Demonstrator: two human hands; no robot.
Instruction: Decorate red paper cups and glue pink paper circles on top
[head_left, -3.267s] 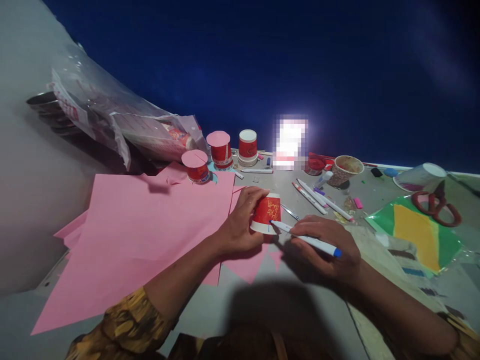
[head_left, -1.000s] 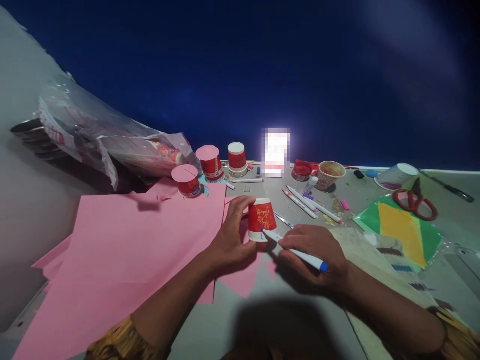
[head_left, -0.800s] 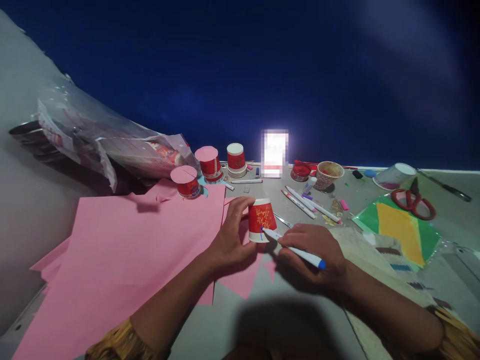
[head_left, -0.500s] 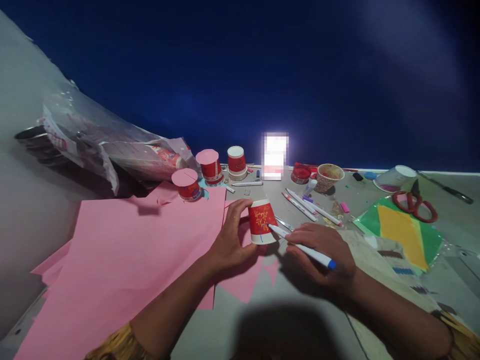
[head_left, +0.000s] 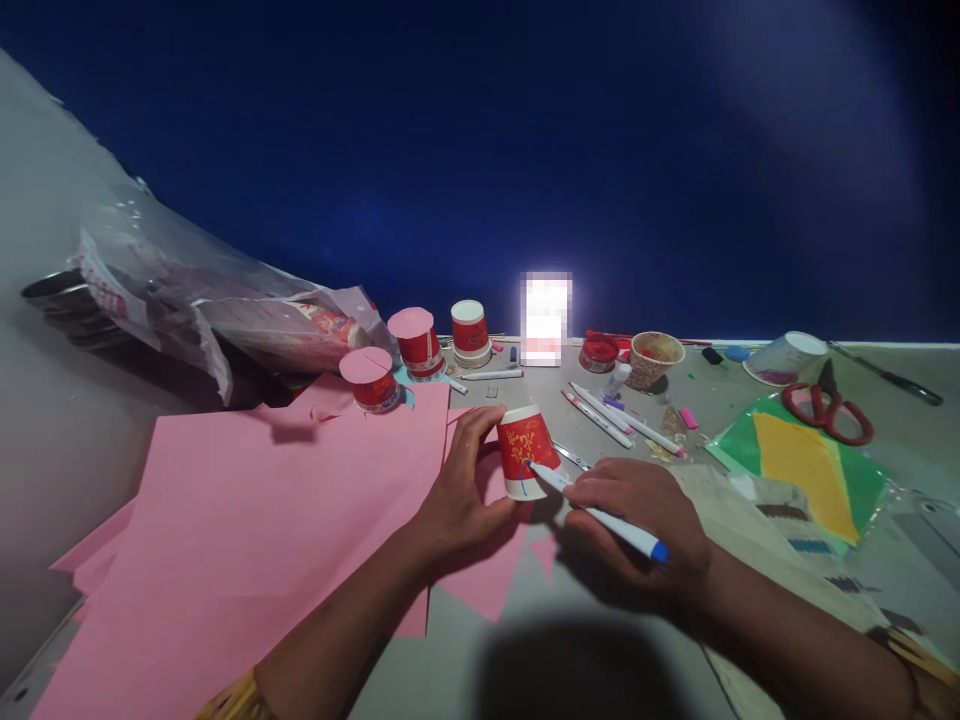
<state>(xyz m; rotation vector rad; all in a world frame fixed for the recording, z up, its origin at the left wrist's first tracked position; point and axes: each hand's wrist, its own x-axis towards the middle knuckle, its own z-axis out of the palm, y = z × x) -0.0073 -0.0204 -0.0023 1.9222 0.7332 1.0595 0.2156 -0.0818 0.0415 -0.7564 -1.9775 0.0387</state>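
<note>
My left hand (head_left: 469, 490) grips a red and white paper cup (head_left: 527, 445) by its top and bottom edges, thumb below and fingers above. The cup is upside down and slightly tilted, with gold printing on its red band. A short blue line marks its lower part. In my right hand (head_left: 645, 520) is a white marker (head_left: 619, 530) with a blue end, its tip touching the cup's printed side. Pink paper (head_left: 300, 520) lies under and beside my left forearm. Partly hidden behind the cup is a metal tool (head_left: 571, 456).
Red cups topped with pink paper (head_left: 367, 366) stand at the back left, near a plastic bag (head_left: 262, 320). A lit phone (head_left: 546, 320) stands at the back. Several markers (head_left: 600, 415), a stained cup (head_left: 656, 362) and red-handled scissors (head_left: 847, 425) lie to the right.
The marker's tip has moved slightly left on the cup, and the blue line on it looks longer. The whole view has shifted a little; my left hand keeps its grip.
</note>
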